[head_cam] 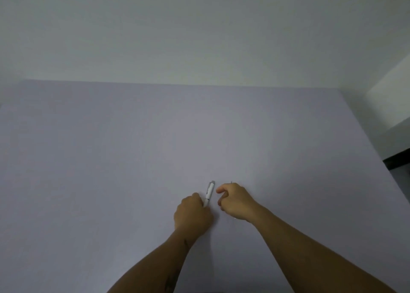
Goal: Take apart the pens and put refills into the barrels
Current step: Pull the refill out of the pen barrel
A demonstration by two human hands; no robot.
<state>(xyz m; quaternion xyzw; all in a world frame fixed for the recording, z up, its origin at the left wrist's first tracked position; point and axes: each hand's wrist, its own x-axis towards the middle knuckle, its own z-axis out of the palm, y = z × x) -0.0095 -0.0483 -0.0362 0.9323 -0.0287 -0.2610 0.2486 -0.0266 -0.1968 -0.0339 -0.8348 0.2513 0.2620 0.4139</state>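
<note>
A white pen (209,193) with small dark marks points away from me, its near end gripped in my left hand (192,212). My right hand (235,201) sits just to the right of the pen with its fingers curled. A thin tip (231,182) pokes out above the right hand's knuckles and another small bit (234,218) shows below it, so this hand seems closed on a thin part, possibly a refill. Most of that part is hidden by the hand. Both hands hover low over the pale lilac table (133,159).
The table's far edge meets a plain white wall (199,37). The table's right edge (375,150) runs diagonally, with a dark floor strip (399,160) beyond it.
</note>
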